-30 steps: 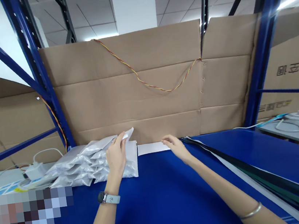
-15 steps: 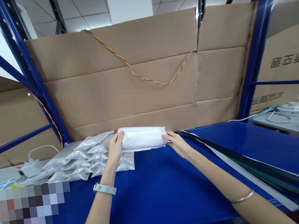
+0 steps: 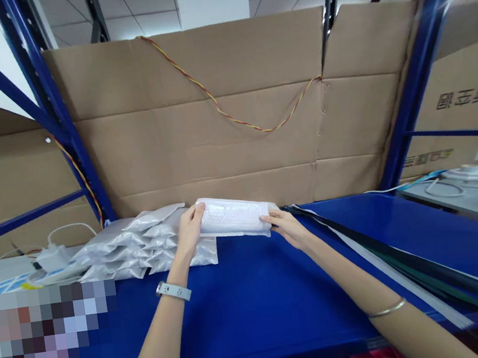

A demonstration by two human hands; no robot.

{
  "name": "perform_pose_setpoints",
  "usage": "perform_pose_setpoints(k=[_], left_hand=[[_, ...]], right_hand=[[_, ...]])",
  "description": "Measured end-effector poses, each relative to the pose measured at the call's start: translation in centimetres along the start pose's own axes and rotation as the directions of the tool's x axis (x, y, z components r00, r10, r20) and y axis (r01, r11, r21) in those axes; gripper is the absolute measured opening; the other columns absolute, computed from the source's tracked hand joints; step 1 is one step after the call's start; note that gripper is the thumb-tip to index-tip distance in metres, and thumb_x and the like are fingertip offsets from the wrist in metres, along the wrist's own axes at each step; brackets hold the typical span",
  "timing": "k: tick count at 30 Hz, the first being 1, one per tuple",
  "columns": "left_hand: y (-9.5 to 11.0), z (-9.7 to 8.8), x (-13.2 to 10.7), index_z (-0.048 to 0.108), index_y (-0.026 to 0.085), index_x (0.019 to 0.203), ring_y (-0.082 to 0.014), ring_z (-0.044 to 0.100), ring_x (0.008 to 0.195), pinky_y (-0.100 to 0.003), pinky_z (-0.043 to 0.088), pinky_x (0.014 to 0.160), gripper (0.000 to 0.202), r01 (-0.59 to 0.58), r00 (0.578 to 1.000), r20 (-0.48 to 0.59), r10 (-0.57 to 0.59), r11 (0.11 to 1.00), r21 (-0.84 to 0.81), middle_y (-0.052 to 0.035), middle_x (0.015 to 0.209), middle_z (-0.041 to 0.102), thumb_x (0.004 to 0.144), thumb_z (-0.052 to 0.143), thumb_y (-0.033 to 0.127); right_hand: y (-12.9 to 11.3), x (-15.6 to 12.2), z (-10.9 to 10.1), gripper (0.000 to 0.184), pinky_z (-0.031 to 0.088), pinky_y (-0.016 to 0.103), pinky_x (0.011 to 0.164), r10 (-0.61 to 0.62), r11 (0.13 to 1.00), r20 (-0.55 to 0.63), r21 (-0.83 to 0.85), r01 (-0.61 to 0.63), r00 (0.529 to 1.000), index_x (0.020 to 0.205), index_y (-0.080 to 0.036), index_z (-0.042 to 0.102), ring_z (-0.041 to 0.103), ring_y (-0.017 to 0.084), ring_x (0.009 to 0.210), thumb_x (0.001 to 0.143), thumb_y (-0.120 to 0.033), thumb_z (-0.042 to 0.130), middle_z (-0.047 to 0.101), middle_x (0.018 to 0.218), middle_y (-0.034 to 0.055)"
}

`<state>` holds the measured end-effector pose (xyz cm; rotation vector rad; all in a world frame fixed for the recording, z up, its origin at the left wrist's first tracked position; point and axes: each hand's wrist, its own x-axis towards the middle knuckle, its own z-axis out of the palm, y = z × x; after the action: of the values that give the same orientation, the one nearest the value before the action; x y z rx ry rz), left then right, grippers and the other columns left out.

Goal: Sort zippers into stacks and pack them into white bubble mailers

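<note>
White padded bundle [image 3: 234, 216] sits clamped between the left hand [image 3: 190, 230] and right hand [image 3: 285, 227], one at each end, just beside silvery pouches [image 3: 142, 247] on the blue counter [image 3: 246, 301].

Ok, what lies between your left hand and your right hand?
A white padded item lies there, held at its ends by the left hand and right hand, as the head view shows.

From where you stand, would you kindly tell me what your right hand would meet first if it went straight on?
Most likely the white quilted pad: the right hand already touches its end.
</note>
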<state>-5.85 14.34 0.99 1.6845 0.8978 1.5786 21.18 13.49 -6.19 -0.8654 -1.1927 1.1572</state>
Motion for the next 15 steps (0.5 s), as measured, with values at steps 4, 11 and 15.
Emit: perform_pose_setpoints(k=[4, 11, 15], left_hand=[[-0.39, 0.01, -0.12, 0.054, 0.015, 0.072, -0.0124, 0.041, 0.063, -0.022, 0.031, 0.059, 0.035, -0.011, 1.000, 0.006, 0.011, 1.000, -0.007, 0.0012, 0.067, 0.048, 0.084, 0.054, 0.048], [-0.84, -0.12, -0.38, 0.053, 0.015, 0.074, -0.0133, 0.041, 0.066, -0.024, 0.032, 0.062, 0.036, -0.024, 1.000, -0.003, 0.024, 0.999, 0.023, 0.0008, 0.069, 0.047, 0.086, 0.050, 0.050], [-0.63, -0.18, -0.49, 0.052, 0.016, 0.072, -0.0138, 0.042, 0.067, -0.024, 0.033, 0.064, 0.037, -0.037, 0.999, 0.013, 0.036, 0.999, 0.029, 0.0008, 0.069, 0.048, 0.086, 0.051, 0.051]], right_hand=[[-0.20, -0.08, -0.07, 0.048, 0.050, 0.032, 0.088, -0.007, 1.000, 0.063, 0.026, 0.005, 0.998, 0.109, -0.020, 0.066, 0.061, 0.024, 0.106, 0.065, -0.034, 0.079, 0.066, 0.116, 0.0086], [-0.58, -0.30, -0.74, 0.039, 0.049, 0.034, 0.093, 0.038, 0.998, 0.160, 0.035, -0.044, 0.986, 0.107, -0.021, 0.068, 0.061, 0.024, 0.107, 0.070, -0.028, 0.076, 0.066, 0.115, 0.0078], [-0.61, -0.55, -0.88, 0.041, 0.047, 0.034, 0.096, 0.062, 0.998, 0.180, 0.016, -0.066, 0.982, 0.109, -0.021, 0.067, 0.059, 0.024, 0.110, 0.069, -0.023, 0.077, 0.065, 0.118, 0.0077]])
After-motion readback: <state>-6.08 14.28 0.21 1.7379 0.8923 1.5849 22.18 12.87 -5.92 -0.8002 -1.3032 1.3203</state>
